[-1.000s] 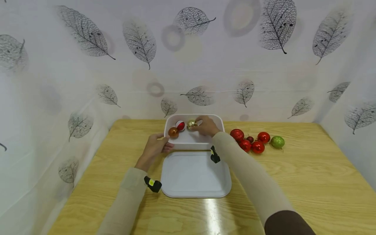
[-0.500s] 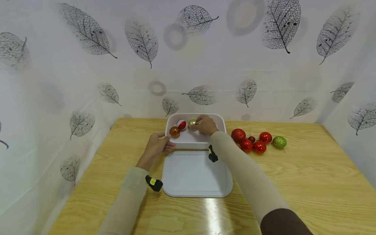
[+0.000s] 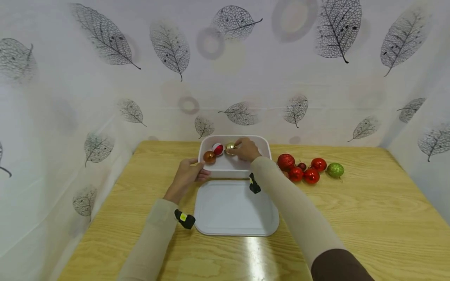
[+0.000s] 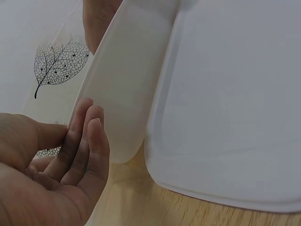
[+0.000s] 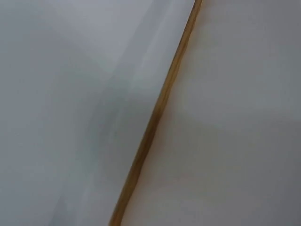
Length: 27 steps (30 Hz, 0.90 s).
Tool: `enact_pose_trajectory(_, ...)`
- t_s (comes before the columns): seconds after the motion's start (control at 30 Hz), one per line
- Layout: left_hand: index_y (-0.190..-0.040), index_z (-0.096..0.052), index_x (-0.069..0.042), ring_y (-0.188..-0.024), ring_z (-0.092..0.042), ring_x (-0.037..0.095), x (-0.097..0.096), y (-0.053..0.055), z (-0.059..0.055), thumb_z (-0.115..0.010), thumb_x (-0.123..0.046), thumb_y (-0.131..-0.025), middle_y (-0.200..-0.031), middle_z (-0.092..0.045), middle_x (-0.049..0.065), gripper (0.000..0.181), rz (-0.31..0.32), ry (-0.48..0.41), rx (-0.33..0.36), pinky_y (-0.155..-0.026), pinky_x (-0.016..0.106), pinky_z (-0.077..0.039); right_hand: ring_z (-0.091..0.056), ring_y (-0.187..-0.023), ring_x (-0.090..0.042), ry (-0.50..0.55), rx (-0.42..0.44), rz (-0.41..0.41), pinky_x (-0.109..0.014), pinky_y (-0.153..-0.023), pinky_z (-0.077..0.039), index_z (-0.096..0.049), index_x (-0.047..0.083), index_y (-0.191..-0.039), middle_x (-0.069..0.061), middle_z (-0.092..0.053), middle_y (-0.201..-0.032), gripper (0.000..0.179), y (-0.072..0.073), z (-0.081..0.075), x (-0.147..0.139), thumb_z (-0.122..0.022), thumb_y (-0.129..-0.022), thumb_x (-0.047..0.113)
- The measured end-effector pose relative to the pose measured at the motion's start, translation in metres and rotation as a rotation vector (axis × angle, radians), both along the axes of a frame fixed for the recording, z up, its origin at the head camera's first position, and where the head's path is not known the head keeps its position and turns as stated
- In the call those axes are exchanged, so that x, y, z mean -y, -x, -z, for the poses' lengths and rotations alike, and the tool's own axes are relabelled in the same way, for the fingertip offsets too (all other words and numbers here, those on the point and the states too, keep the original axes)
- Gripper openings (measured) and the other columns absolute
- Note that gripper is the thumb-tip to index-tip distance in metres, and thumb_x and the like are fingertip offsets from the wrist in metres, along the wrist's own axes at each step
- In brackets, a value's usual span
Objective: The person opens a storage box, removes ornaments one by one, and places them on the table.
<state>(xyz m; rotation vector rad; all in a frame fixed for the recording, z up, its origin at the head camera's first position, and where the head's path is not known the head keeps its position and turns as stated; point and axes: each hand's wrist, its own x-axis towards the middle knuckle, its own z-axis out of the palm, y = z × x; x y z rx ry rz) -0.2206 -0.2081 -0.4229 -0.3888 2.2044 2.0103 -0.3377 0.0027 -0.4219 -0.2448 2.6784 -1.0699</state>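
A white plastic box (image 3: 230, 174) stands near the back of the table. My left hand (image 3: 186, 174) grips its front left corner; in the left wrist view the thumb lies at the rim and the fingers (image 4: 94, 136) press the outer wall. Inside the box, my right hand (image 3: 247, 150) pinches a shiny gold bauble (image 3: 229, 148). An orange-brown bauble (image 3: 209, 157) and a red-and-white one (image 3: 217, 149) lie to its left. In the right wrist view the hand is out of sight; only white plastic surfaces and a strip of wood show.
A white lid (image 3: 235, 208) lies flat on the wooden table (image 3: 372, 210) in front of the box. Right of the box sit several red baubles (image 3: 311, 176), a small dark red one (image 3: 302, 166) and a green one (image 3: 335, 170). A leaf-print cloth (image 3: 246, 89) hangs behind.
The head view has shifted slightly, so everything appears a little further right. Both hands keep their places, the left on the box and the right at the gold bauble.
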Motion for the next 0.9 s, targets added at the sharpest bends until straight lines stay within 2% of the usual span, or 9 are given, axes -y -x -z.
enact_pose_trajectory(0.17,-0.145,-0.043,0.012,-0.067,-0.071,0.015,-0.001,0.001,0.001,-0.051,-0.01,-0.107,-0.08,-0.073,0.014,0.045,0.004,-0.007,-0.005,-0.065,0.026,-0.063,-0.059,-0.066,-0.013,0.007,-0.002,0.006,-0.024,-0.058,-0.047,-0.064,0.0,-0.126,-0.015,-0.072,-0.098,0.055,-0.001,0.0,0.0,-0.077,-0.09,0.039)
enact_pose_trajectory(0.4,-0.144,-0.045,0.012,-0.066,-0.071,0.015,-0.002,0.001,0.002,-0.052,-0.01,-0.107,-0.08,-0.073,0.014,0.043,0.007,-0.009,-0.015,-0.065,0.026,-0.063,-0.059,-0.063,-0.012,0.016,0.008,-0.006,-0.024,-0.057,-0.047,-0.065,0.001,-0.125,-0.01,-0.07,-0.084,0.053,0.0,0.001,-0.005,-0.078,-0.089,0.038)
enact_pose_trajectory(0.5,-0.142,-0.047,0.011,-0.067,-0.071,0.015,-0.002,0.001,0.002,-0.052,-0.01,-0.107,-0.081,-0.073,0.014,0.042,0.015,-0.006,-0.022,-0.065,0.026,-0.063,-0.061,-0.065,-0.014,0.026,0.021,-0.032,-0.025,-0.06,-0.05,-0.064,0.0,-0.125,-0.013,-0.071,-0.089,0.053,0.001,0.001,-0.009,-0.077,-0.09,0.037)
enact_pose_trajectory(0.67,-0.142,-0.049,0.01,-0.068,-0.072,0.016,0.0,0.0,0.002,-0.052,-0.011,-0.107,-0.081,-0.073,0.014,0.041,0.011,-0.003,-0.014,-0.066,0.026,-0.063,-0.059,-0.078,-0.017,-0.003,-0.006,-0.065,-0.025,-0.067,-0.049,-0.066,0.001,-0.124,-0.015,-0.07,-0.109,0.051,0.003,-0.004,-0.016,-0.075,-0.091,0.04)
enact_pose_trajectory(0.77,-0.143,-0.048,0.01,-0.068,-0.072,0.016,0.0,0.001,0.002,-0.052,-0.012,-0.107,-0.081,-0.073,0.014,0.042,0.008,0.0,-0.006,-0.066,0.025,-0.062,-0.061,-0.079,-0.019,0.009,-0.002,-0.058,-0.03,-0.07,-0.055,-0.066,0.002,-0.125,-0.016,-0.07,-0.109,0.05,0.002,-0.01,-0.019,-0.074,-0.092,0.039)
enact_pose_trajectory(0.9,-0.143,-0.048,0.009,-0.069,-0.072,0.016,0.0,0.0,0.0,-0.053,-0.012,-0.107,-0.081,-0.073,0.014,0.043,0.003,0.002,0.006,-0.066,0.025,-0.062,-0.069,-0.081,-0.029,0.059,0.01,-0.067,-0.043,-0.075,-0.062,-0.064,0.0,-0.128,-0.02,-0.072,-0.107,0.051,-0.002,-0.02,-0.024,-0.074,-0.093,0.036)
